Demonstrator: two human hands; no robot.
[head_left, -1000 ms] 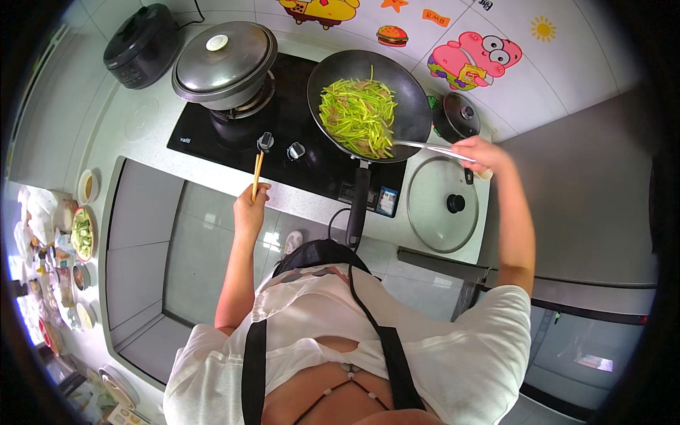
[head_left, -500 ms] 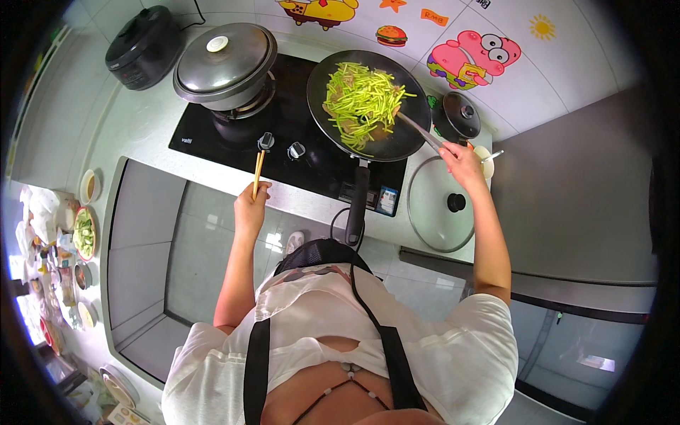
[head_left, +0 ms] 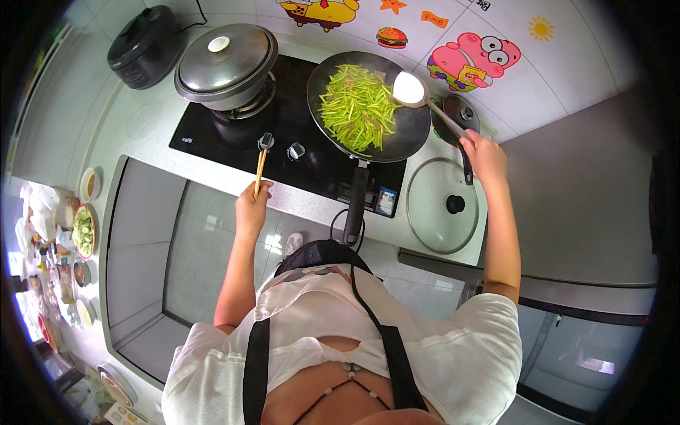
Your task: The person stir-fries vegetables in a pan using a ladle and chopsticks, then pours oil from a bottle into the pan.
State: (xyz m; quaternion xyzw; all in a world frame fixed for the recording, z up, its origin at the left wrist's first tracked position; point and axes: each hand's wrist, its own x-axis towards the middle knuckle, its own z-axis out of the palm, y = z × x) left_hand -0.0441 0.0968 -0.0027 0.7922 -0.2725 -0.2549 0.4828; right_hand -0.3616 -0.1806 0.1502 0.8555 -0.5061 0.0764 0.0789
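Observation:
A black frying pan stands on the right burner, its handle pointing toward me. Green vegetable stems are heaped in it with some brownish bits among them. My right hand is closed on the handle of a metal spatula, whose shiny blade is over the pan's right rim, beside the stems. My left hand is wrapped round a pair of wooden chopsticks. Their tips point at a stove knob; I cannot tell whether they touch it.
A lidded steel pot sits on the left burner of the black stove, near a rice cooker. On the right lie a glass lid and a small lidded pan. Dishes, including a plate of cut vegetables, line the left counter.
My right hand has moved right with the spatula, lifting its blade out of the stems to the pan's right rim. The stems now lie gathered further left. My left hand has barely moved.

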